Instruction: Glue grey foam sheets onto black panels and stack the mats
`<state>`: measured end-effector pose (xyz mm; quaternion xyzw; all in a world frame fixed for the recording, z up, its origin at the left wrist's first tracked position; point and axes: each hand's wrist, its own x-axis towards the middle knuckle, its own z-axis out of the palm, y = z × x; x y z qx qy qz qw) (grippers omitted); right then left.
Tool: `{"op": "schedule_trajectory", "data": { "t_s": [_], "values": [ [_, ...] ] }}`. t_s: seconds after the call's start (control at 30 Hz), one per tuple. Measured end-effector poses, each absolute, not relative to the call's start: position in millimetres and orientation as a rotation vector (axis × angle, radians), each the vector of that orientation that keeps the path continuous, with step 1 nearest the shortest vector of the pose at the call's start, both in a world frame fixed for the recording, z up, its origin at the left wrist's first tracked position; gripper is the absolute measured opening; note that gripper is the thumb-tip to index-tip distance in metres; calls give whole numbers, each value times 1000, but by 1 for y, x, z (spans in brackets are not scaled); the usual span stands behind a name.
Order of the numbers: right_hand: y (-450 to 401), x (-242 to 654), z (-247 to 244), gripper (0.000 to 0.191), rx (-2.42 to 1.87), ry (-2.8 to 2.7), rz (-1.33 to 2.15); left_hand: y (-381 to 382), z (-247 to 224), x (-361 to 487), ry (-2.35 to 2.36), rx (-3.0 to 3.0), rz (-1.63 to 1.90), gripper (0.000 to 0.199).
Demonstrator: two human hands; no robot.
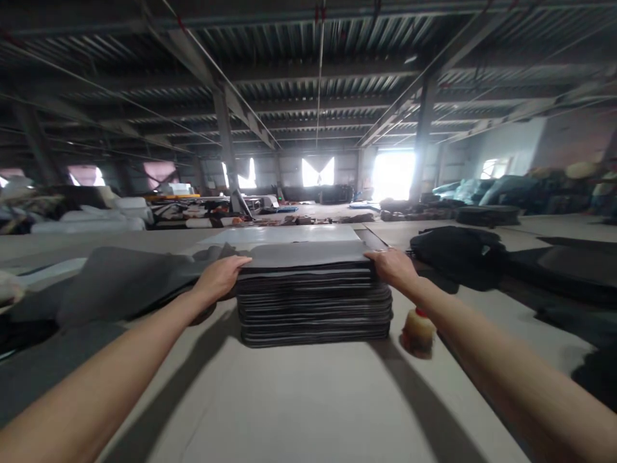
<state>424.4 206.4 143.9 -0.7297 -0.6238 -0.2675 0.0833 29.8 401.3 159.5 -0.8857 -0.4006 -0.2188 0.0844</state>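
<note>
Pinching the gray sheet (308,253) are left fingers (240,261) and right fingers (376,256); white tag (485,249) illegible.

stacked sheets (313,308): matt, cloth-like | tabletop (289,405): smooth | roof (231,45): ribbed metal

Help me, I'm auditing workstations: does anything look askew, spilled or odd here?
The red-capped bottle right of the stack looks odd: dark blotches mark its yellowish body, perhaps grime or contents; blur hides which. No spill shows on the table around it. The stack itself looks fairly even.
</note>
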Motion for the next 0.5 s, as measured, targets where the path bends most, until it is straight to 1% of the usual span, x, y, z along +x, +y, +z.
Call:
{"op": "schedule_trajectory", "data": {
  "t_s": [0.2, 0.4, 0.5],
  "values": [
    [196, 430, 152, 49, -2240, -1906, -747, 396, 166, 22, -1085, -2685, -536, 55],
    [188, 426, 147, 40, -2189, -1999, -776, 390, 162, 21, -1037, -2686, -553, 55],
    [190, 422, 145, 35, -2158, -2030, -784, 389, 166, 23, -1053, -2670, -464, 55]
  ]
}}
